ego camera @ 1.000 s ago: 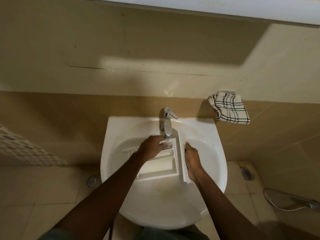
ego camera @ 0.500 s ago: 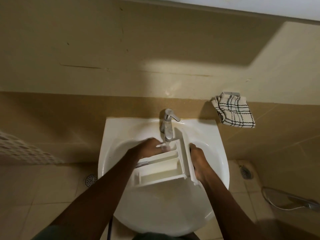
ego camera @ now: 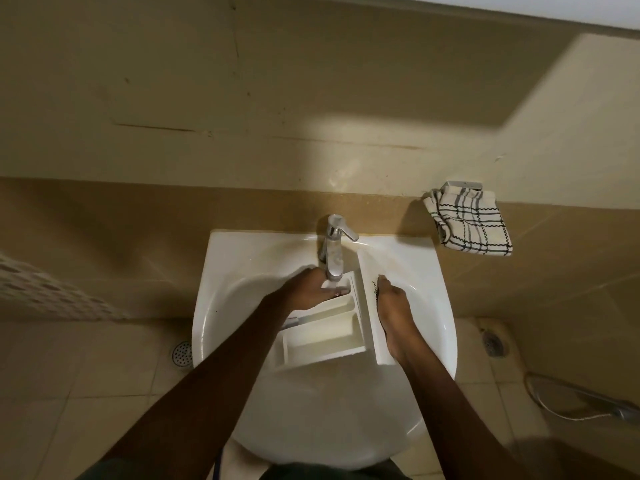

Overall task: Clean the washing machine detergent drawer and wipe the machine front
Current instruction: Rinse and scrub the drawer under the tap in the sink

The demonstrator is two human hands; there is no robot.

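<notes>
The white detergent drawer [ego camera: 323, 336] lies tilted in the white sink [ego camera: 242, 271], its compartments facing up and its front panel to the right. My right hand [ego camera: 393, 315] grips that front panel from the right side. My left hand [ego camera: 310, 289] rests on the drawer's far compartment, fingers under the spout of the chrome tap [ego camera: 333, 247], where water seems to run. What the left fingers hold, if anything, is hidden.
A checked cloth [ego camera: 469, 223] hangs on a wall holder right of the sink. Floor drains [ego camera: 181, 353] sit on the tiled floor at both sides. A metal hose [ego camera: 581, 400] lies at the right. A patterned mat edge shows at the far left.
The drawer has turned slightly, its near end swinging lower and left in the basin. Both hands stayed on it, the left hand still under the tap.
</notes>
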